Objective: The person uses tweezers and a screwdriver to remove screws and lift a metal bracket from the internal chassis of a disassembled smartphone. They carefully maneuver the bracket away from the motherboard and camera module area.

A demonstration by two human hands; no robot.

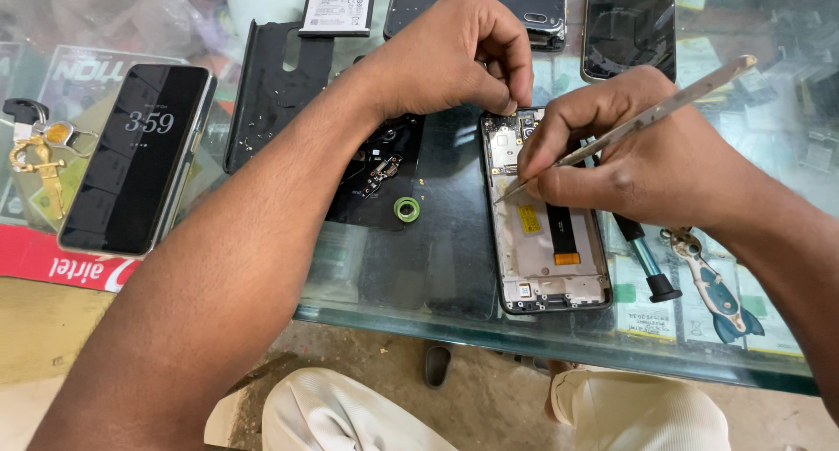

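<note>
A: Item one?
B: Opened phone (546, 232), back cover off, lying face down near the front edge of the glass counter (489, 329). Board, yellow label and an orange-tipped black flex cable all exposed.

A: Hands on it?
B: Right hand (647, 158) pinched narrow round metal tweezers (629, 128), tip down on the upper left of the frame. Left hand (454, 53) with thumb and forefinger closed at the phone's top edge; whether they grip a small part I cannot tell.

A: Step, by your reading?
B: Picking at a small part or connector near the top of the board. The next move likely calls for a steady tip and a firm hold on the frame.

A: Surroundings?
B: Green ring (406, 209) and a black inner plate (376, 176) just left of the phone. Screwdriver (647, 263) and a blue-handled tool (721, 294) to its right. Lit phone (140, 154) and keys (39, 154) toward the left edge. Battery (336, 5) and further handsets along the back edge.
</note>
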